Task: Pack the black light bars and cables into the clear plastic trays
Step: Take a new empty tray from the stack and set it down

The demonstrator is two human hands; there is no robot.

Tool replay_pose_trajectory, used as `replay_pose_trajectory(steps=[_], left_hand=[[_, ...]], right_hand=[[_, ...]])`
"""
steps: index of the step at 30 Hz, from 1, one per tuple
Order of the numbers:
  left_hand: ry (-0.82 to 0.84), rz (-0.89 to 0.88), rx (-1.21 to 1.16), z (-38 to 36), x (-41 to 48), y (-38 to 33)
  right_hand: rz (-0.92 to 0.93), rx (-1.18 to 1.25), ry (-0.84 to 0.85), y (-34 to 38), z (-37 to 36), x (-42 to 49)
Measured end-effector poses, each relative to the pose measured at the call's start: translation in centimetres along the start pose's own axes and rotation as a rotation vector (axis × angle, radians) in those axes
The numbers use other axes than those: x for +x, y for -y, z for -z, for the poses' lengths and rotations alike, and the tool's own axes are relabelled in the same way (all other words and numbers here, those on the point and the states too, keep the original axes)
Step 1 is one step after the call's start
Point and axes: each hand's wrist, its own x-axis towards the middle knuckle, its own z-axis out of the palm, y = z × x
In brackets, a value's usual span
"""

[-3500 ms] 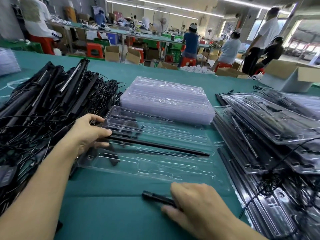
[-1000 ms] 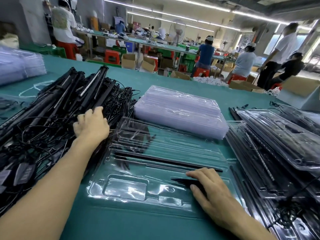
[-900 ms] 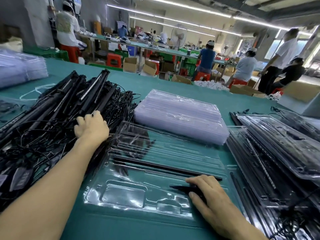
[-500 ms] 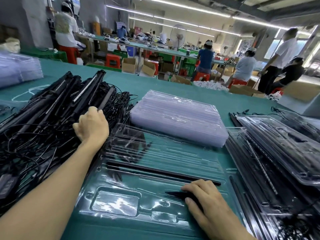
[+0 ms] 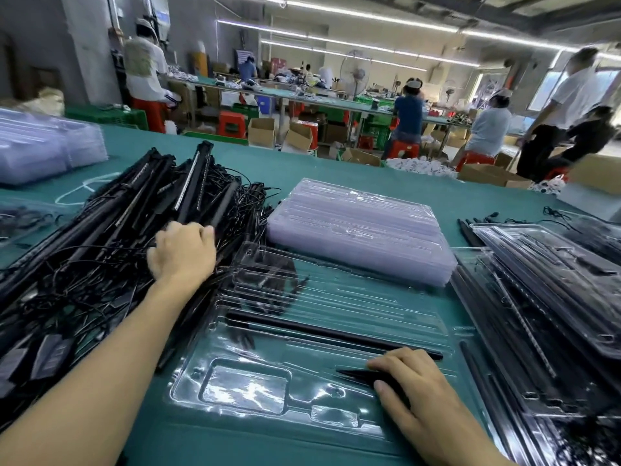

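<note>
Head view: at middle left the left hand (image 5: 183, 252) is curling round a light bar (image 5: 190, 196) in the tangled pile (image 5: 84, 264); at lower centre the right hand (image 5: 413, 391) is pinching a short black piece (image 5: 356, 374) into the clear tray (image 5: 248, 388). Lifting it slowly is likely sparing tangled cables

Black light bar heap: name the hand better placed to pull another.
Left. The left hand grips the tangled black heap; the right hand holds a black piece in the clear plastic tray.

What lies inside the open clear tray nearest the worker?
One long black light bar in a groove, and a smaller black piece partly covered by the right hand.
</note>
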Motion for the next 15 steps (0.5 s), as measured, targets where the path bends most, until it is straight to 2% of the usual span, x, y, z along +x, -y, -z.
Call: replay_pose_trajectory(steps=[2,6,9,12,15], left_hand=[[-0.108,0.014,-0.011,0.1,0.9,0.6],[0.102,0.088,0.019,-0.4,3.8,1.4],[0.134,0.167,-0.003,-0.9,5.3,1.3],[0.023,0.149,-0.042,-1.6,5.8,1.1],[-0.1,0.134,-0.199,-2.2,5.4,0.1]], right_hand=[[-0.002,0.001,-0.011,0.0,-0.1,0.1],[0.0,0.009,-0.034,-0.1,-0.3,0.2],[-0.008,0.002,-0.05,-0.1,-0.4,0.2],[-0.009,-0.004,-0.06,-0.1,-0.6,0.3],[-0.008,-0.007,-0.075,0.0,-0.7,0.3]])
